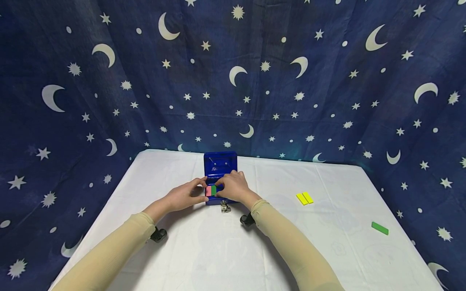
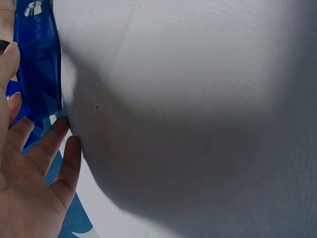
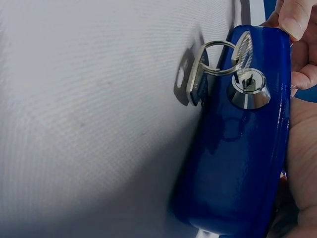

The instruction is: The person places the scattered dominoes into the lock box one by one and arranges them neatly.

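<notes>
A small blue metal cash box sits with its lid raised. Inside, at its left end, lie a pink block and a green block side by side. My left hand grips the box's left end, thumb on the front corner and other fingers spread along the side. My right hand reaches in over the box, thumb and forefinger pinching the green block. Keys on a ring hang from the silver lock on the box's front.
To the right on the white-covered table lie two yellow blocks next to each other. Farther right, near the table's edge, is another green block. A dark blue cloth with moons and stars stands behind.
</notes>
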Demonstrator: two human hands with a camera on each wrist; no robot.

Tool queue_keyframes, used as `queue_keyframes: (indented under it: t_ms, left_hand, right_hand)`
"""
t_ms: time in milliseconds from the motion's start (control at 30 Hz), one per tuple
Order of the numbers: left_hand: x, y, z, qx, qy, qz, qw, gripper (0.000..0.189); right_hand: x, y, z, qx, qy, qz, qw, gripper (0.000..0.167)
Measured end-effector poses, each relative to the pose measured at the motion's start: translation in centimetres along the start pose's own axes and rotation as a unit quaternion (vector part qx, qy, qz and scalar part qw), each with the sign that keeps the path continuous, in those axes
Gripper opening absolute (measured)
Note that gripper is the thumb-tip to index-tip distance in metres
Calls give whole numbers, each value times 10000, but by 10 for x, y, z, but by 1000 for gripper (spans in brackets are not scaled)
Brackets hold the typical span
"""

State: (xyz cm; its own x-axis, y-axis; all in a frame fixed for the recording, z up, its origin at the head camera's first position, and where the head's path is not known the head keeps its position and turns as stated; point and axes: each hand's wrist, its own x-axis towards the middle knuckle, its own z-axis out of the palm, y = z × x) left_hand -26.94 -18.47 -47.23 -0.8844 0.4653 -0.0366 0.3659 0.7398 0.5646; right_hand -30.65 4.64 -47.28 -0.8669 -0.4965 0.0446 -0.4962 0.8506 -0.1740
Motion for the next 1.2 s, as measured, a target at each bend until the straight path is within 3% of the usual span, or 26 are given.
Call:
queue_keyframes:
  t_ms: [467,1200]
  left_hand:
    - [1,2,-1,5,3,0,10000,51]
    - [-1,2,1,-19,49,-145,9999,47]
  right_hand:
    - [-1,2,-3,-22,-3,4,10000,45]
    - [-29,30,-36,950,570,135,9938,39]
